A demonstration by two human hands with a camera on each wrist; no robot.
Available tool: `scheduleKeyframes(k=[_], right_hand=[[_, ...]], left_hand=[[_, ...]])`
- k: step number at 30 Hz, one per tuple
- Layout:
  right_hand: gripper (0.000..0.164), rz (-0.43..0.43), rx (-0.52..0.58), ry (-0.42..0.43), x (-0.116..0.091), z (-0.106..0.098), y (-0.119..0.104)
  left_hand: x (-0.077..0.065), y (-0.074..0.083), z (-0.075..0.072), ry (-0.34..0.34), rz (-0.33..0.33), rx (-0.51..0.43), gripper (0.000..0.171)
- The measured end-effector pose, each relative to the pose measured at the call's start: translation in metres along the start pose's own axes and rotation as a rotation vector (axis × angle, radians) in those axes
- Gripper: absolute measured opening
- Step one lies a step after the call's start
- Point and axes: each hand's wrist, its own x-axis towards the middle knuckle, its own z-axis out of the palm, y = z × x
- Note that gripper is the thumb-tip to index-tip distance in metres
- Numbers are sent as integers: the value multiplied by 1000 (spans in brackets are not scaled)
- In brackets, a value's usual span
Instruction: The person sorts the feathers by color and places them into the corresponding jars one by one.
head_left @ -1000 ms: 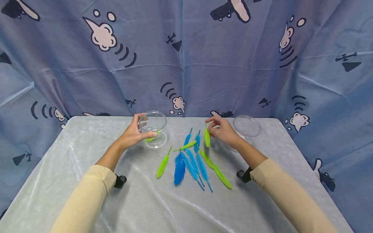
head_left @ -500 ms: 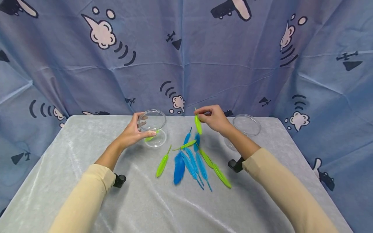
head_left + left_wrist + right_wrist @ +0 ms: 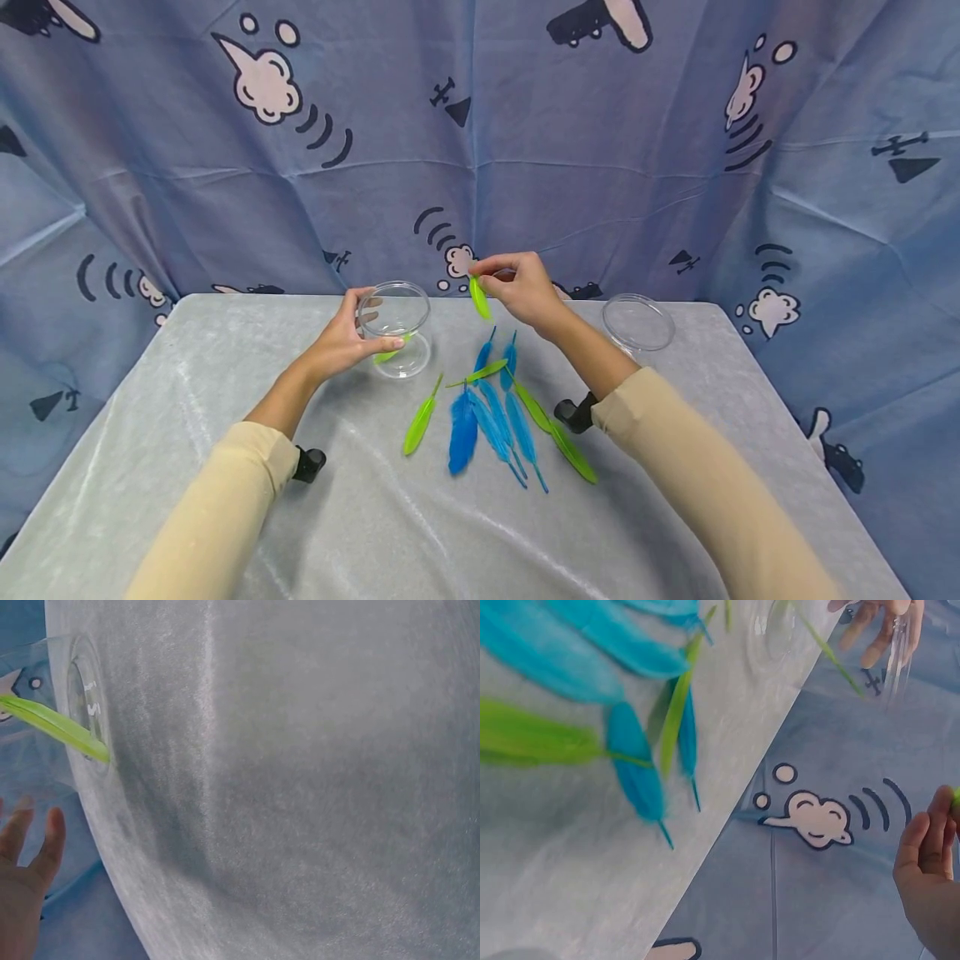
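Note:
My left hand (image 3: 341, 337) grips a clear plastic cup (image 3: 411, 327) by its side, thumb in front and fingers behind. Through its wall a lime-green feather (image 3: 390, 356) shows, leaning inside; in the left wrist view this feather (image 3: 58, 729) slants down to the cup's base. Higher up, between the two sides, my right hand (image 3: 525, 290) pinches another green feather (image 3: 480, 298) by its top end, and it hangs down above the table. In the right wrist view that hand (image 3: 930, 859) is at the right edge, the held feather mostly out of frame.
Several blue feathers (image 3: 462, 433) and green feathers (image 3: 572, 454) lie loosely together in the middle of the grey cloth-covered table (image 3: 360, 517). One green feather (image 3: 418, 427) lies apart on their left. A second clear cup (image 3: 637, 346) stands at the back right, before a blue printed curtain (image 3: 570, 200).
My right hand has carried the green feather leftward and upward, away from the right-hand cup toward the cup on the left. The left hand stays put with its cup.

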Motion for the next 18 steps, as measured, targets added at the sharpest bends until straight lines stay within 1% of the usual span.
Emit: scheduleKeyframes(k=[8,14,18], right_hand=[[20,-50,47,51,9,17,-6],[19,-68,48,80,16,31,-12],[20,-72,81,97,20,41,-13]], left_hand=[[2,-1,-1,-8,-15,0,96],[0,-1,0,-1,-2,6,98],[0,-2,0,0,10,-4,98]])
